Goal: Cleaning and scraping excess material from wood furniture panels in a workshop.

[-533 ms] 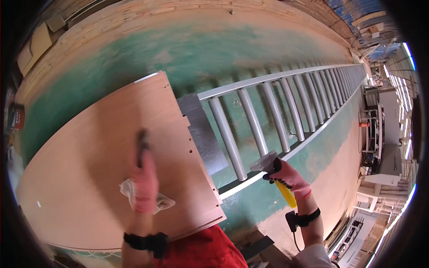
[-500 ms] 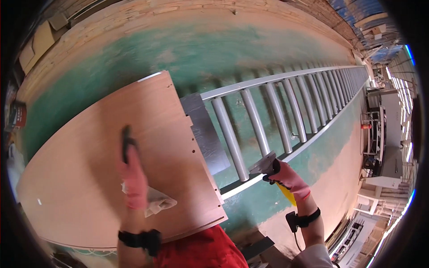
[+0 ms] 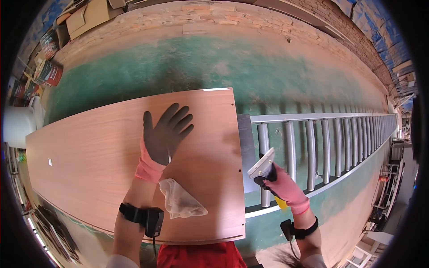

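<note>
A wood-grain board (image 3: 98, 152) lies flat in front of me. Over it, my left hand (image 3: 165, 140), in a pink glove with a dark grey palm, is turned palm up with its fingers spread and nothing in it. A crumpled, whitish, see-through cloth (image 3: 183, 202) rests on the board below that hand. To the right, past the board's edge, my right hand (image 3: 286, 190), gloved alike, grips a scraper (image 3: 262, 165) with a wide metal blade; a bit of yellow shows beneath the hand. The scraper is above the first bars of a metal roller frame.
The long roller frame (image 3: 310, 156) runs from the board's right edge to the far right, beside a grey plate (image 3: 246, 143). Beyond stretches green floor (image 3: 196, 58) up to a low brick wall (image 3: 214, 18). Paint-type cans (image 3: 49, 73) and cardboard (image 3: 89, 20) stand far left.
My left hand, blurred and edge-on before, has turned palm up with fingers spread. The scraper in my right hand has tilted more upright. My whole view has swung round.
</note>
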`<state>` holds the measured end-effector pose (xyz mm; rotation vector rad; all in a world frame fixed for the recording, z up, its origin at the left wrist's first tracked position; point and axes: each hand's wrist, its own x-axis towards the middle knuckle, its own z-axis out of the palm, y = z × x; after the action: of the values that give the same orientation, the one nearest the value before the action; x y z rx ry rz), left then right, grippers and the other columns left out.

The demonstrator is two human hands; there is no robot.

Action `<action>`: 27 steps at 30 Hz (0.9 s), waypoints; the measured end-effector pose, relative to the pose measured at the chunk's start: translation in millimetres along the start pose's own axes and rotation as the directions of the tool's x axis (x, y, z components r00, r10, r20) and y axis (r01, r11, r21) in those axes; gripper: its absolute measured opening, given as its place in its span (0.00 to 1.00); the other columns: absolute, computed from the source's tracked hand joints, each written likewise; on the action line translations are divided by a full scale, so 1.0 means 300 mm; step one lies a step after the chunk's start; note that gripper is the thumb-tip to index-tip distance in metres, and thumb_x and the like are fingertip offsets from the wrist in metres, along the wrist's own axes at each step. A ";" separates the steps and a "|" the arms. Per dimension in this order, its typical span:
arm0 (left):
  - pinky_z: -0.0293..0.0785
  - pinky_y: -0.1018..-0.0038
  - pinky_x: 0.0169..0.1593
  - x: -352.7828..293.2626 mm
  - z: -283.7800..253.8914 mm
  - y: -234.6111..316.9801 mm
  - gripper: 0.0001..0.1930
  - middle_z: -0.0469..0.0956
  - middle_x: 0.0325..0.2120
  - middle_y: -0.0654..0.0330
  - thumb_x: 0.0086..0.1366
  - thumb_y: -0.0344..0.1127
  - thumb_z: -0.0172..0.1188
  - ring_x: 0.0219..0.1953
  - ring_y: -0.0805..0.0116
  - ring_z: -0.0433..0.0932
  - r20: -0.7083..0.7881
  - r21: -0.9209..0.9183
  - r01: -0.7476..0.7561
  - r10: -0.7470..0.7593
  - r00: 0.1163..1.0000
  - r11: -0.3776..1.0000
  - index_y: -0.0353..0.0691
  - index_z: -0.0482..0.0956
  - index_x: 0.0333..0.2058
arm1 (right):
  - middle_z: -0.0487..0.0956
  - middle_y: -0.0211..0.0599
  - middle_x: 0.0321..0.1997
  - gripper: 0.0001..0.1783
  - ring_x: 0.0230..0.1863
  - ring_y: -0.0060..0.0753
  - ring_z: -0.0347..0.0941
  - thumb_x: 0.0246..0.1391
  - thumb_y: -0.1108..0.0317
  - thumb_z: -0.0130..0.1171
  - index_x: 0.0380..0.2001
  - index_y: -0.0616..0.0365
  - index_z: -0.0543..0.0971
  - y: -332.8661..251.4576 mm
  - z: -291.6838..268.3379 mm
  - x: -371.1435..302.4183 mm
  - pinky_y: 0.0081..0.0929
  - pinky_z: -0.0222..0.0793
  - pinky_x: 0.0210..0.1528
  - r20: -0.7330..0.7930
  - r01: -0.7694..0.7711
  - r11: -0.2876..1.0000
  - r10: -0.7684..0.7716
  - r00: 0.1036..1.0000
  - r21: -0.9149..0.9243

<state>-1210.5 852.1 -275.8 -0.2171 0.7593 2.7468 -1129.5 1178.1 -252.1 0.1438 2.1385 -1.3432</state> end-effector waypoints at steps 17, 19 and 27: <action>0.47 0.56 0.61 0.082 -0.387 -0.003 0.17 0.64 0.52 0.49 0.58 0.33 0.50 0.56 0.49 0.60 0.136 0.838 0.204 0.556 0.820 -0.506 0.34 0.70 0.45 | 0.74 0.42 0.33 0.37 0.33 0.39 0.73 0.46 0.48 0.54 0.51 0.67 0.62 -0.170 0.026 0.549 0.32 0.69 0.30 0.014 0.105 0.294 -0.294 0.956 -0.950; 0.47 0.56 0.62 0.077 -0.388 0.002 0.17 0.64 0.52 0.49 0.58 0.33 0.50 0.56 0.49 0.60 0.123 0.838 0.216 0.560 0.819 -0.501 0.34 0.70 0.45 | 0.74 0.42 0.31 0.32 0.31 0.39 0.74 0.48 0.50 0.53 0.49 0.66 0.64 -0.157 0.002 0.623 0.32 0.69 0.29 0.091 0.234 0.264 -0.461 0.883 -0.936; 0.47 0.54 0.61 0.086 -0.372 0.003 0.17 0.64 0.52 0.46 0.56 0.31 0.51 0.56 0.46 0.59 0.074 0.815 0.251 0.524 0.848 -0.522 0.33 0.70 0.45 | 0.74 0.39 0.28 0.27 0.28 0.38 0.73 0.49 0.52 0.52 0.47 0.61 0.67 -0.201 -0.078 0.753 0.31 0.68 0.26 0.198 0.267 0.118 -0.412 0.889 -0.956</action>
<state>-1227.5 799.0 -376.0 -0.2822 3.2344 0.6374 -1346.7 1119.8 -319.7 -0.8944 2.8040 0.1779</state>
